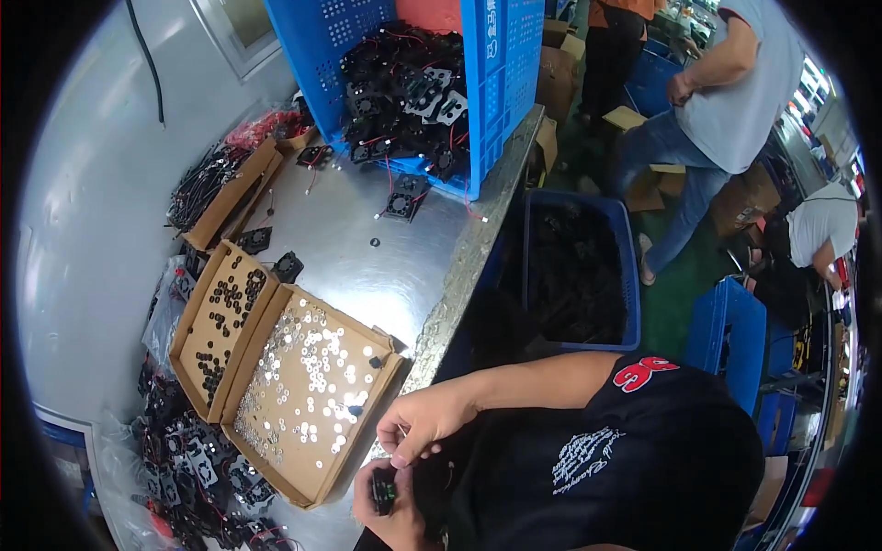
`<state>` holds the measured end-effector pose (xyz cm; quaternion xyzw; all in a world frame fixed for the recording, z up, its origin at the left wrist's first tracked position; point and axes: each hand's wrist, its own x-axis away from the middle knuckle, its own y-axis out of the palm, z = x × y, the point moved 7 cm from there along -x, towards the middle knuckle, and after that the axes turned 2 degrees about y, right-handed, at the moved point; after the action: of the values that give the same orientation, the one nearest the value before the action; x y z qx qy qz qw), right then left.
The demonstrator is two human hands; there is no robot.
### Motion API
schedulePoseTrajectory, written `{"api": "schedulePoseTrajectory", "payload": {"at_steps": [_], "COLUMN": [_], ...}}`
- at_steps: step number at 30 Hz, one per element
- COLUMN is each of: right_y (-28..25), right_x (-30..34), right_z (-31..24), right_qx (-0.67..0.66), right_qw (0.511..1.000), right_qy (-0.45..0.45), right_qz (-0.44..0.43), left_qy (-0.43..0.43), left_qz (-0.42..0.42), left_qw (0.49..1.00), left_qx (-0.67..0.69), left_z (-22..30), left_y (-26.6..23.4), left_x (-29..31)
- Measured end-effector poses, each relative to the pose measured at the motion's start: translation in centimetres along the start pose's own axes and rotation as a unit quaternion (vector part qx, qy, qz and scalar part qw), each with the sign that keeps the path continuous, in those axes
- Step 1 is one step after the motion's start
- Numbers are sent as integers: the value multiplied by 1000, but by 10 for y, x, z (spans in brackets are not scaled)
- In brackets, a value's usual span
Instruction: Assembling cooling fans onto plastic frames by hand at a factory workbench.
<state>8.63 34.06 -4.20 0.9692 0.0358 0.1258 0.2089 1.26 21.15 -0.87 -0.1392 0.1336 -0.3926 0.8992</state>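
My left hand (393,514), near the table's front edge, is closed around a small black fan unit (382,492) with a spot of green on it. Just above it, my right hand (424,424) has its fingers pinched together. Whatever the fingertips hold is too small or hidden to make out. Next to both hands lies a shallow cardboard tray (378,353) scattered with white and silvery washers (317,363). A second cardboard tray (188,342) adjoins it on the left and holds small black round pieces (230,298).
A blue crate (496,101) heaped with black fans (404,78) stands on the metal table (349,220). More fans (202,468) pile up at the lower left. Cables (207,188) fill a cardboard box. A blue floor bin (632,275) stands beyond the table edge; other people are nearby.
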Motion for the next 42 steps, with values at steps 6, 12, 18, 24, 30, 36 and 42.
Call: {"api": "schedulePoseTrajectory", "payload": {"at_steps": [6, 12, 18, 24, 30, 36, 42], "right_y": [1, 2, 26, 27, 26, 9, -1], "right_x": [-13, -14, -9, 17, -8, -37, -27], "right_z": [5, -1, -13, -40, -38, -29, -29], "right_qx": [87, 242, 175, 196, 290, 52, 112], "right_qw": [994, 958, 969, 957, 902, 951, 952], "right_qy": [-59, -117, -140, -131, -235, -185, -125], "right_qz": [9, 97, 105, 167, 216, 244, 257], "left_qy": [32, 86, 2, -155, -126, -94, -162], "left_qz": [22, 39, 96, 165, 105, 147, 151], "left_qw": [996, 986, 994, 927, 927, 945, 929], "left_qx": [-79, -139, -60, 300, 338, 276, 298], "left_z": [4, 10, -4, -25, -48, -26, -36], "left_y": [1, 4, -19, -14, -8, -28, -61], "left_x": [0, -2, 1, -12, -21, -36, -43]}}
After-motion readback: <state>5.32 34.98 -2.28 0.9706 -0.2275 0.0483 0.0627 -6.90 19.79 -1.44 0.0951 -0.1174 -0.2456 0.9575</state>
